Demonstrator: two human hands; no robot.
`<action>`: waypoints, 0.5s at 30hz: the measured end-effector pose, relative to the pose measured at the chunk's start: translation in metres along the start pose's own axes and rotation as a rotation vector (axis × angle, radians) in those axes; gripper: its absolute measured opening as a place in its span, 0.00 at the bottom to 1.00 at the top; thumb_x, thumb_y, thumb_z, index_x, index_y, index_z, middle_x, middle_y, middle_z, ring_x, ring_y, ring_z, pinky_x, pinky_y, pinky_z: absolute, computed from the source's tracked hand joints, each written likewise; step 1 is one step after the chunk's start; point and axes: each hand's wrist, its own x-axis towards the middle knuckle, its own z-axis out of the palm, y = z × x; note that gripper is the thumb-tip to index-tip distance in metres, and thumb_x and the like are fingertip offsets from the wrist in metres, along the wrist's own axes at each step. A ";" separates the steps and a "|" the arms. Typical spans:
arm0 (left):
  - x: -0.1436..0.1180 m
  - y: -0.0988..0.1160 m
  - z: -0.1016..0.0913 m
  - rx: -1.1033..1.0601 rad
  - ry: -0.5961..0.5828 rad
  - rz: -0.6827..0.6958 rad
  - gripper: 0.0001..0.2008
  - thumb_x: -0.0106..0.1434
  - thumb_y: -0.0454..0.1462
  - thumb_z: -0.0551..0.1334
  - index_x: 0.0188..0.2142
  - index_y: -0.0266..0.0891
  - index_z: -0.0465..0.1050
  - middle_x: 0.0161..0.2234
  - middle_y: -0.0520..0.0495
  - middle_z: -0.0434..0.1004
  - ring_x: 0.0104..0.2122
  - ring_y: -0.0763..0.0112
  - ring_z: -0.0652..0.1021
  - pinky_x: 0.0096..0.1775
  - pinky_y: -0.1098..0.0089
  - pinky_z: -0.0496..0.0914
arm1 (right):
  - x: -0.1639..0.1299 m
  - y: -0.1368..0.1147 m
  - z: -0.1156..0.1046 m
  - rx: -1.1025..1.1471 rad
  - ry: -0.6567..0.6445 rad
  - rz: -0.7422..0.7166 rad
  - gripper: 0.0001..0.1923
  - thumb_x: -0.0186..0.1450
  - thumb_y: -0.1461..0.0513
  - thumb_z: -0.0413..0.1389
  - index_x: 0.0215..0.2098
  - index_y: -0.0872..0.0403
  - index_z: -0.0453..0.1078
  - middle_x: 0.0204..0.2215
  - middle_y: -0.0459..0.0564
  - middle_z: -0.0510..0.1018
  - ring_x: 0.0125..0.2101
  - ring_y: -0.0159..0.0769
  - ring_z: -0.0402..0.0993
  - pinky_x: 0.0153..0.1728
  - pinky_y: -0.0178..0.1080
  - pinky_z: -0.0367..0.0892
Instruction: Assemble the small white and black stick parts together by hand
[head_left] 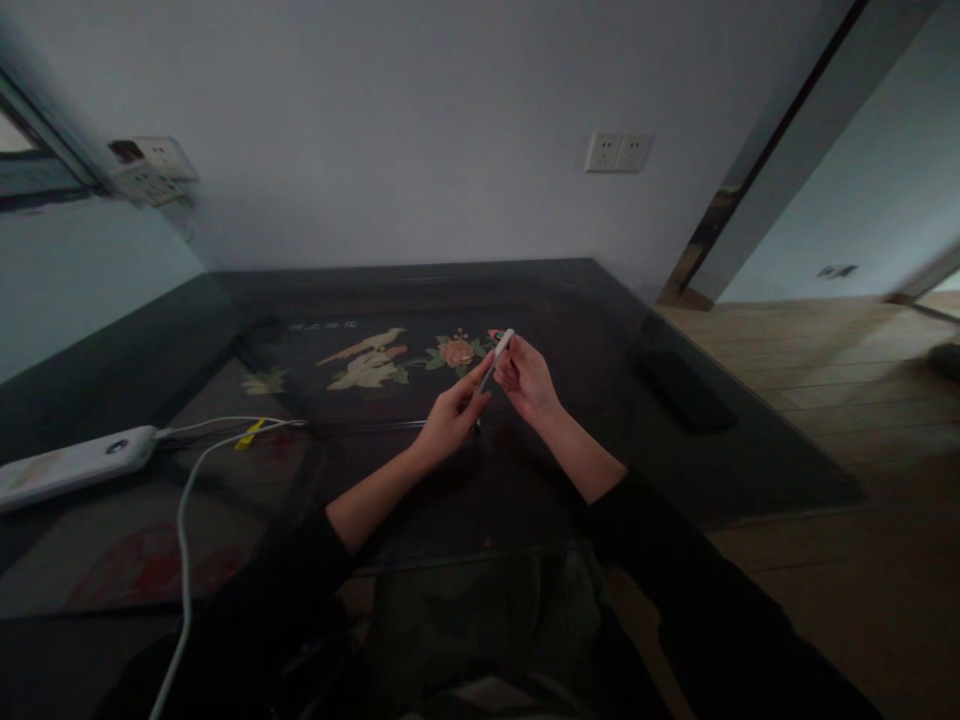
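Observation:
Above the middle of the dark glossy table, my left hand [448,418] grips a slim, pale, stick-like thing [498,356] between thumb and fingers. Its exact kind cannot be made out; it is tilted, with the upper end pointing away from me and slightly right. My right hand [527,382] is closed at its upper right side, fingers curled and fingertips against it. Part of the thing is hidden by both hands. Behind it, the table [570,300] carries a picture of birds and a pink flower [457,351].
A flat black slab [684,391] lies on the table to the right. On the left sit a white power bank-like device [79,466] and a white cable [184,520] with a yellow tag [250,434]. A wall with sockets [619,152] stands behind the table.

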 end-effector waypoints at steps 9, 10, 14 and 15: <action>0.003 -0.007 -0.003 -0.022 0.026 -0.039 0.30 0.67 0.37 0.58 0.67 0.42 0.57 0.33 0.49 0.78 0.22 0.80 0.62 0.25 0.77 0.61 | -0.001 0.001 0.000 -0.011 -0.019 -0.025 0.22 0.58 0.43 0.62 0.32 0.52 0.69 0.13 0.34 0.53 0.15 0.23 0.41 0.17 0.35 0.40; 0.003 -0.007 -0.004 -0.019 0.034 -0.039 0.30 0.67 0.37 0.58 0.67 0.42 0.57 0.33 0.49 0.78 0.22 0.80 0.62 0.25 0.77 0.61 | -0.001 0.001 0.001 -0.003 -0.026 -0.028 0.22 0.58 0.43 0.63 0.30 0.52 0.68 0.13 0.34 0.53 0.14 0.23 0.41 0.17 0.35 0.40; 0.005 -0.009 -0.007 0.000 0.070 -0.019 0.29 0.67 0.37 0.59 0.66 0.40 0.59 0.32 0.48 0.77 0.22 0.80 0.62 0.25 0.78 0.61 | -0.001 0.000 0.002 0.006 -0.029 -0.036 0.24 0.58 0.44 0.62 0.24 0.51 0.60 0.12 0.34 0.54 0.14 0.23 0.41 0.17 0.35 0.40; 0.005 -0.009 -0.008 0.009 0.079 -0.017 0.29 0.67 0.37 0.59 0.66 0.40 0.59 0.32 0.48 0.77 0.22 0.79 0.62 0.25 0.78 0.61 | -0.001 0.000 0.002 0.000 -0.026 -0.036 0.24 0.58 0.43 0.62 0.24 0.51 0.60 0.11 0.34 0.55 0.14 0.23 0.41 0.17 0.35 0.39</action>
